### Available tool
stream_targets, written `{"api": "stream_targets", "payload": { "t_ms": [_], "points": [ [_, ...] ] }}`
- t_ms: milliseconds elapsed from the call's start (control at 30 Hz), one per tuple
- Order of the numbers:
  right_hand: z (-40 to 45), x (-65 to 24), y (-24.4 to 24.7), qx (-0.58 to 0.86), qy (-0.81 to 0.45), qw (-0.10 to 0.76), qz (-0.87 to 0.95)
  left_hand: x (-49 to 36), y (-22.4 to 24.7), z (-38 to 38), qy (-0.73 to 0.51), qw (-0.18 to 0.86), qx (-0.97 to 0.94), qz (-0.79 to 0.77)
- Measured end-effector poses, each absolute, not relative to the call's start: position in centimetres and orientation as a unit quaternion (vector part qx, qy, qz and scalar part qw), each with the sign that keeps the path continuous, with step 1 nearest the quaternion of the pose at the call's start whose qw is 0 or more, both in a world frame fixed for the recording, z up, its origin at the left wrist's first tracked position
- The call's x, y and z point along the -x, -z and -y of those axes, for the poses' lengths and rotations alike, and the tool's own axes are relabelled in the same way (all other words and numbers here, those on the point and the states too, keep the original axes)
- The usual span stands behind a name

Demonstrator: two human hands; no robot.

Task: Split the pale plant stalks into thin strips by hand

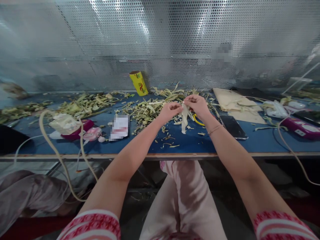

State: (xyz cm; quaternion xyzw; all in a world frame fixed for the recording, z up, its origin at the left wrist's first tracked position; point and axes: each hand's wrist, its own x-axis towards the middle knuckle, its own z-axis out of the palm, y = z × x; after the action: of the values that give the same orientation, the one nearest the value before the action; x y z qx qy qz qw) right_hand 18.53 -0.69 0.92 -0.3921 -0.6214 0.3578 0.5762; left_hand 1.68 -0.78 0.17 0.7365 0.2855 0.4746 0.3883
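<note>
In the head view, a pale, limp leaf strip (184, 120) hangs down just above the blue table, between my two hands. My left hand (170, 111) is closed in a pinch at the strip's left edge near its top. From the right, my right hand (198, 106) pinches the strip's upper end between thumb and fingers. Behind and left of the hands lies a heap of dry greenish leaf strips (143, 111). Small scraps (170, 145) are scattered on the table in front. A yellow curved object (198, 121), partly hidden, rests by my right wrist.
A yellow tube (139, 84) leans near the perforated metal panel (160, 40). Phones (120, 127) (234, 127) flank my arms. Cardboard (235, 101) lies at the back right. Purple devices (303, 128) and a thick looped cable (53, 150) are at the sides. A neighbouring person's leg (32, 190) shows lower left.
</note>
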Motion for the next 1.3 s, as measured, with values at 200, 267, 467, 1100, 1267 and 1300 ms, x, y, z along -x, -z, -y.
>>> {"api": "stream_targets", "payload": {
  "t_ms": [200,267,467,1100,1267,1300],
  "points": [
    [1.1,-18.3,-1.2,0.388,-0.328,0.58,0.637,-1.9,0.4,0.4,-0.474,0.441,-0.694,-0.316],
    [1.2,-18.3,-1.2,0.389,-0.34,0.579,0.631,-1.9,0.6,0.1,-0.48,0.46,-0.679,-0.312],
    [1.3,-17.6,-0.7,0.391,-0.428,0.548,0.604,-2.0,0.5,0.3,-0.527,0.512,-0.604,-0.308],
    [1.3,-17.6,-0.3,0.379,-0.38,0.536,0.652,-2.1,0.4,0.1,-0.483,0.438,-0.685,-0.325],
    [1.6,-17.7,-0.6,0.387,-0.34,0.527,0.676,-2.1,0.0,0.6,-0.477,0.435,-0.686,-0.335],
    [1.7,-17.7,-0.7,0.394,-0.32,0.522,0.686,-2.1,-0.1,0.8,-0.476,0.43,-0.691,-0.334]
  ]
}}
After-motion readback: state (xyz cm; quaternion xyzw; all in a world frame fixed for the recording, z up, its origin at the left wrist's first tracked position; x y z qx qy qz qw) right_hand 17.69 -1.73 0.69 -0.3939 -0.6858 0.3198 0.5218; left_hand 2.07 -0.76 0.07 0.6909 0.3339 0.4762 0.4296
